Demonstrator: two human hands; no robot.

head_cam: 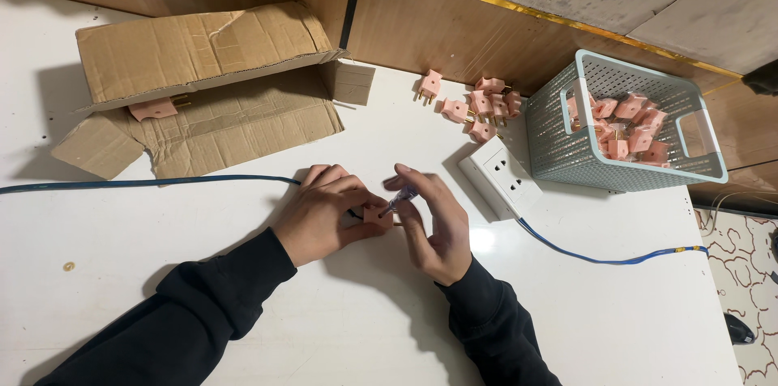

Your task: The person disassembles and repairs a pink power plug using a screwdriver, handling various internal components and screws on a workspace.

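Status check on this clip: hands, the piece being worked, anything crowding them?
Left hand pinching pink plug on the table. Right hand holding small screwdriver, tip at plug. Blue cable runs under the hands; white socket block close by.

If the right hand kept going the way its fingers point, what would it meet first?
Probably the pink plug held in the left hand; the right hand points its small screwdriver at it, seemingly touching already.

One cardboard box, one basket, one socket block, two hands
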